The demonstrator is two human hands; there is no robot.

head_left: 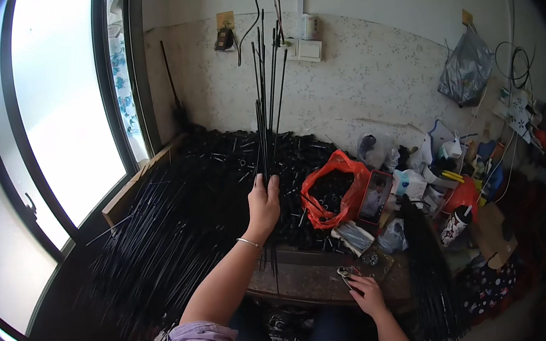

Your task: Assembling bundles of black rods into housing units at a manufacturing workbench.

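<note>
My left hand (264,206) is closed around a bundle of thin black rods (265,114). The rods stand nearly upright, fanning apart at the top, with their lower ends showing beneath my fist. A silvery bangle (248,243) circles that wrist. On the wooden table edge, my right hand (369,294) has its fingers stretched out at a small metal hand tool (345,274), possibly pliers. The fingertips appear to touch it, and I see no firm grip. Behind my left hand is a heap of small black parts (230,150).
Many long black rods (154,251) lie at the left. A red plastic bag (358,167) holds black pieces, beside a phone (376,196) in a red case. Another black rod bundle (429,287) hangs over the right edge. A patterned cup (454,225) and clutter stand farther right.
</note>
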